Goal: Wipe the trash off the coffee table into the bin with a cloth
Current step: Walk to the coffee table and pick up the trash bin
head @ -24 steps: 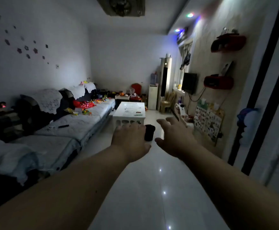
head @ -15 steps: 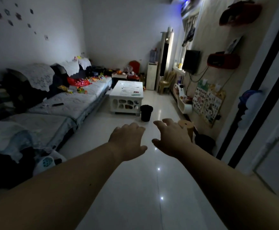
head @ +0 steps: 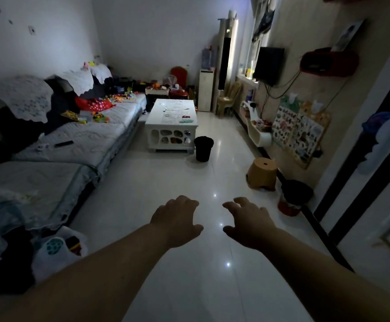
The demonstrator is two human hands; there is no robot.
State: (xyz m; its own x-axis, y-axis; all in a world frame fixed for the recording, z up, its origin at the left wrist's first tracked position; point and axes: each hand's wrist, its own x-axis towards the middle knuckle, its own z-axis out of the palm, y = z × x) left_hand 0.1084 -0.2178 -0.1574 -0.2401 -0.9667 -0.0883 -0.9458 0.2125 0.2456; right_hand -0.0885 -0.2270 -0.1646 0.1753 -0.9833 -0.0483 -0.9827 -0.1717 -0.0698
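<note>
A white coffee table (head: 156, 123) stands far ahead in the dim room, with small scraps of trash (head: 185, 119) scattered on its top. A black bin (head: 203, 148) sits on the floor at the table's near right corner. My left hand (head: 177, 219) and my right hand (head: 249, 223) are stretched out in front of me, palms down, fingers apart and empty, well short of the table. I see no cloth that I can make out.
A long sofa (head: 73, 145) with toys and a remote runs along the left. A tan stool (head: 262, 173), a dark pot (head: 296, 194) and a low white shelf (head: 259, 133) line the right wall. Glossy floor (head: 189, 263) lies between.
The view has tilted down and the table, bin and stool now sit lower and nearer in view. Both hands stay outstretched and empty, lower in the frame.
</note>
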